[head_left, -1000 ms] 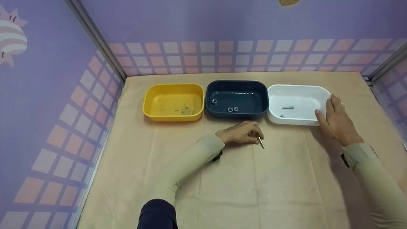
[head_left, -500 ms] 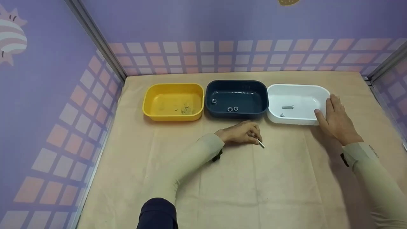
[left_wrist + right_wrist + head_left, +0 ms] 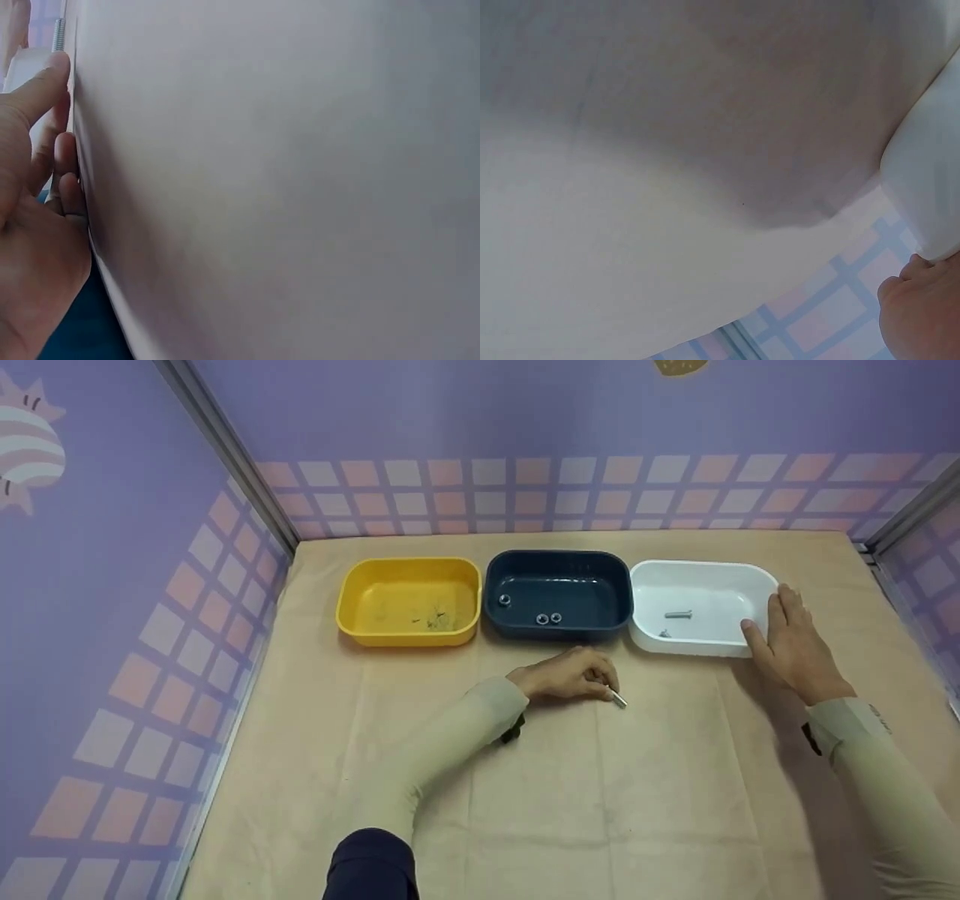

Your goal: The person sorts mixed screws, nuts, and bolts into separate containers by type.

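My left hand (image 3: 574, 673) pinches a silver bolt (image 3: 619, 700) between thumb and fingers, low over the cloth in front of the dark blue tray (image 3: 559, 633). In the left wrist view the bolt's threaded end (image 3: 59, 34) sticks out past the thumb tip, and its other end is hidden in the fingers. My right hand (image 3: 799, 652) rests against the right end of the white tray (image 3: 694, 647), fingers straight along the outside and thumb at the front rim. Inside that tray lie one bolt (image 3: 679, 615) and a smaller metal piece (image 3: 665, 634).
Several nuts (image 3: 549, 619) lie in the dark blue tray. To its left stands a yellow tray (image 3: 409, 639) with small dark thin bits (image 3: 439, 620) in it. The three trays form a row on the beige cloth (image 3: 540, 780), before a purple patterned wall (image 3: 480, 420).
The bolt has shifted slightly in my left hand's fingertips, its tilt changing and less of it showing than a second ago. My right hand and the trays stay in place.
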{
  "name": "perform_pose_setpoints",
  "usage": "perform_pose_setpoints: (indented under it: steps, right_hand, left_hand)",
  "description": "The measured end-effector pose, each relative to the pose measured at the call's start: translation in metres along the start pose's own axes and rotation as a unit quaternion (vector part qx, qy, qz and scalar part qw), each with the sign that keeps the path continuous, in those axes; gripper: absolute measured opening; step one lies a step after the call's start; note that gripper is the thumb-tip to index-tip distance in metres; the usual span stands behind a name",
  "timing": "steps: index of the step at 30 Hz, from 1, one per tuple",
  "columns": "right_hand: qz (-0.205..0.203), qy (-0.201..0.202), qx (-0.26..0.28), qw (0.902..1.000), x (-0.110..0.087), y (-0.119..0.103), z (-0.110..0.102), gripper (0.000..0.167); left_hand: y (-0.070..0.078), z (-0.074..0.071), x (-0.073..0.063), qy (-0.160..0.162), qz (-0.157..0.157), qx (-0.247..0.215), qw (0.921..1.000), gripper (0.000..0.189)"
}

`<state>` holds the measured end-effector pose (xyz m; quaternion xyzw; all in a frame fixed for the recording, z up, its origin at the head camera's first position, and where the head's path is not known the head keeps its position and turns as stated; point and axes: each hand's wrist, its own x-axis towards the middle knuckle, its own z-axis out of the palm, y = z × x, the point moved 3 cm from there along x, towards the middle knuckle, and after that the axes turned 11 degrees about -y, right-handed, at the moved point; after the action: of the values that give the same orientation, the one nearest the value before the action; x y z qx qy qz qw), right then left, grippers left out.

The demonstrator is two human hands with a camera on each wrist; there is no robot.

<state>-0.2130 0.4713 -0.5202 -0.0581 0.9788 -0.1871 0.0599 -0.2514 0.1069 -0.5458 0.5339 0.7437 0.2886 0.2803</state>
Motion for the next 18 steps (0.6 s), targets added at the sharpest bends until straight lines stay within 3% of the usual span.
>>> perform_pose_setpoints:
  steps: [11, 18]
  right_hand:
    - [0.002, 0.001, -0.005, 1.0, 0.0, 0.001, 0.003, 0.088]
    - [-0.005, 0.003, -0.004, 1.0, 0.001, 0.001, 0.001, 0.088]
  left_hand:
    - [0.003, -0.005, 0.002, 0.034, -0.008, -0.014, 0.9993, 0.014]
    - [0.013, -0.011, 0.006, 0.061, -0.008, -0.03, 0.9977, 0.018]
